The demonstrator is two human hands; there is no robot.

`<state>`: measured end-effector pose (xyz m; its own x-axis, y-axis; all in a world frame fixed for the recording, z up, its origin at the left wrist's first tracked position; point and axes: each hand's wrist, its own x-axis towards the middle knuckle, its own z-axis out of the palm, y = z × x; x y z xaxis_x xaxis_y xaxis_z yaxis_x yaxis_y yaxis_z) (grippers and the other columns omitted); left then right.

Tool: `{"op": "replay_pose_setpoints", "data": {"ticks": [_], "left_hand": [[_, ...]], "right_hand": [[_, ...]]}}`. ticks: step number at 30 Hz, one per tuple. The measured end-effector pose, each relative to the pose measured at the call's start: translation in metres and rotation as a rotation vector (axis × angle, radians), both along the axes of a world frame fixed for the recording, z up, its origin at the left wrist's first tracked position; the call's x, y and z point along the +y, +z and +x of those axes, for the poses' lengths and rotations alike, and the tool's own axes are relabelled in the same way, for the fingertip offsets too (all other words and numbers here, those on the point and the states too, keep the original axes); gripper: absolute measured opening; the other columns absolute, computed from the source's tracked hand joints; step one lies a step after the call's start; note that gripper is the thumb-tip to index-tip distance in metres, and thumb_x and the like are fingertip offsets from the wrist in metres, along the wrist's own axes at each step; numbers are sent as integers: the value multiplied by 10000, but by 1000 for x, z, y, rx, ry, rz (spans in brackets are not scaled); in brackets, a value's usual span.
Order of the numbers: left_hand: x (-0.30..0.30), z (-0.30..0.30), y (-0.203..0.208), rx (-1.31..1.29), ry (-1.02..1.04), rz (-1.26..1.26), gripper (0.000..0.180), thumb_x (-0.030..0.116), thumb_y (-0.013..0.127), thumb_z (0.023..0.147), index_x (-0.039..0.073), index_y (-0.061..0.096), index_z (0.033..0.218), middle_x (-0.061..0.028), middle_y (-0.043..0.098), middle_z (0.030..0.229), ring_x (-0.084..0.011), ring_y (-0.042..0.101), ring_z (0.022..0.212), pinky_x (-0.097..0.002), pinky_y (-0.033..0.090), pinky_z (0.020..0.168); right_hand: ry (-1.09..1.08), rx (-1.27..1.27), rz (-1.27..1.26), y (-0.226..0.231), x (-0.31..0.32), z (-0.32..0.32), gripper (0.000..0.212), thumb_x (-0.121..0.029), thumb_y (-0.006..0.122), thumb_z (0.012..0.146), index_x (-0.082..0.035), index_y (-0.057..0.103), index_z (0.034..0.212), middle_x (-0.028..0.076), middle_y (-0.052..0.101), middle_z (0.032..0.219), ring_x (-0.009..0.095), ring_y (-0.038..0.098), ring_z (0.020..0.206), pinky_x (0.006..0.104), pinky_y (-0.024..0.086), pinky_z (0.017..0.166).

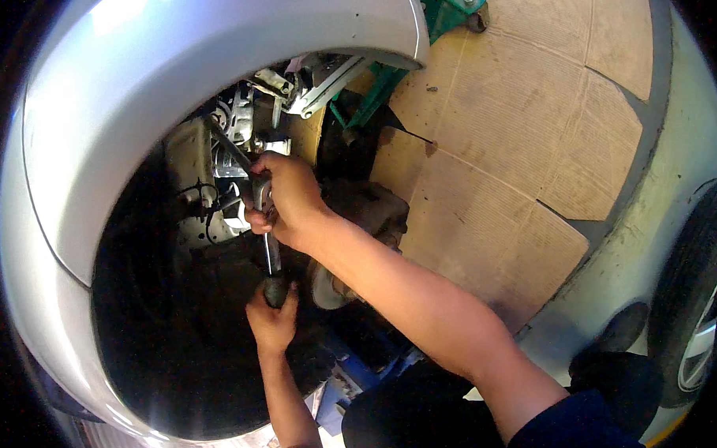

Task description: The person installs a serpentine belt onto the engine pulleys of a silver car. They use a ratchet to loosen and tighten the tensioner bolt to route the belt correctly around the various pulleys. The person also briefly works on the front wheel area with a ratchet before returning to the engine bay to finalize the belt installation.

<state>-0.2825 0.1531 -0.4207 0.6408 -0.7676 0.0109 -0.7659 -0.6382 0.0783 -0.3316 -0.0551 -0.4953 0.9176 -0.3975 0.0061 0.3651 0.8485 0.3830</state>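
Note:
Inside the dark wheel well (165, 333) of a silver car, both my hands are on a long metal bar (273, 255). Its upper stretch is dark and slants up to the left among the engine-side parts; below it is shiny and ends in a dark rounded piece. My right hand (288, 196) is closed around the middle of the bar, fingers curled over it. Lower down, my left hand (273, 320) grips the dark rounded end from below. The bar's upper tip is hard to make out. Just right of my hands sits a brake disc (327, 288), partly hidden by my right forearm.
The silver fender (157, 97) arches over the well. Hoses and brackets (208, 202) lie left of my right hand. Cardboard sheets (498, 140) cover the floor on the right. A green jack (455, 7) stands at the top, and a wheel (685, 315) is at the far right.

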Motion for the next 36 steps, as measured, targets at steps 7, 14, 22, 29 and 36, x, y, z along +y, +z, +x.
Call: {"op": "replay_pose_setpoints", "data": {"ticks": [7, 14, 22, 29, 36], "left_hand": [[12, -3, 31, -56, 173, -240, 403, 192, 889, 814, -11, 696, 1104, -97, 708, 931, -190, 618, 849, -330, 537, 845], [3, -3, 64, -341, 112, 41, 570, 327, 866, 854, -22, 659, 1255, -175, 707, 1059, -326, 660, 972, -412, 521, 941], [40, 33, 44, -451, 16, 40, 605, 391, 745, 959, -58, 588, 1332, -223, 627, 1183, -344, 589, 1032, -464, 482, 961], [35, 35, 38, -523, 44, -67, 559, 370, 792, 891, -53, 652, 1229, -216, 670, 1038, -348, 608, 951, -449, 487, 887], [23, 28, 8, -283, -101, -263, 347, 305, 704, 1011, -23, 642, 918, -2, 628, 743, -131, 535, 690, -318, 444, 614]], "right_hand": [[16, 28, 196, 23, -4, -1, 239, -299, 502, 962, -72, 513, 889, 130, 530, 650, 239, 441, 457, 376, 316, 458], [-126, 152, 233, 42, 0, 6, 257, -273, 487, 989, -60, 521, 849, 108, 514, 615, 229, 425, 390, 366, 318, 397], [-533, 434, -87, 46, 26, 22, 370, -88, 653, 915, -5, 670, 1276, 49, 641, 749, 94, 509, 490, 274, 365, 426], [-698, 604, -315, 47, 12, 31, 107, -68, 641, 874, 13, 658, 806, 62, 613, 638, 124, 542, 563, 329, 419, 526], [-757, 748, -548, 47, 12, 30, 128, -84, 635, 871, 33, 663, 826, 95, 637, 670, 168, 594, 658, 364, 470, 621]]}}
